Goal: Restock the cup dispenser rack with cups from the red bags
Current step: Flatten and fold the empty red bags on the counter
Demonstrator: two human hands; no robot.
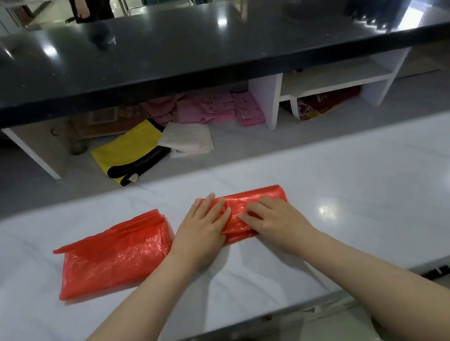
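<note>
Closest in, both forearms reach over the white marble surface (371,206) to a folded red bag (255,203). The left hand (201,230) lies flat on the bag's left end, fingers straight, its grip holding nothing and only pressing. The right hand (275,218) rests with fingers bent onto the plastic, seemingly pinching a fold, probably to flatten it or find its mouth. Just left of the hands, a second red bag (113,255) lies flat on the same surface, likely waiting its turn. No cups or dispenser rack are visible. Farther off, a yellow bag (128,147) and pink packets (208,108) sit on a shelf under a black counter (197,42).
</note>
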